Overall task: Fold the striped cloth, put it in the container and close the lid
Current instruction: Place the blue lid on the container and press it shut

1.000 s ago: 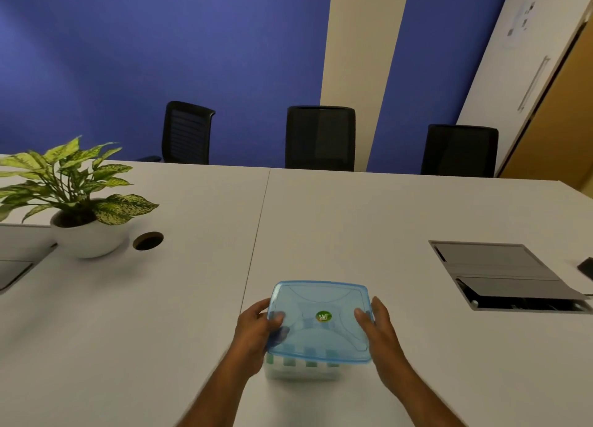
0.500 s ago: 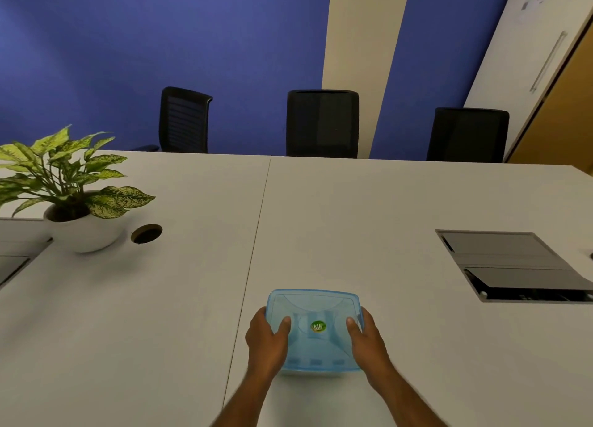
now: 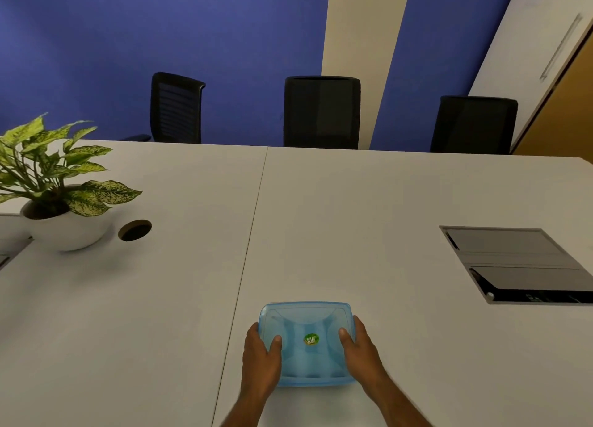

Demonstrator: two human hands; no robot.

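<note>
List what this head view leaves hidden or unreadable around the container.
- Cloth: not clear through the tinted lid.
- Lid seal: both hands, left and right, cover the side edges.
- Container body: hidden under the lid.
- Sticker: text too small.
- Forearms: cut off by the bottom edge.

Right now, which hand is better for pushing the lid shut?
Neither clearly. The left hand and right hand grip opposite sides of the lid, thumbs on top, so both should press together.
</note>
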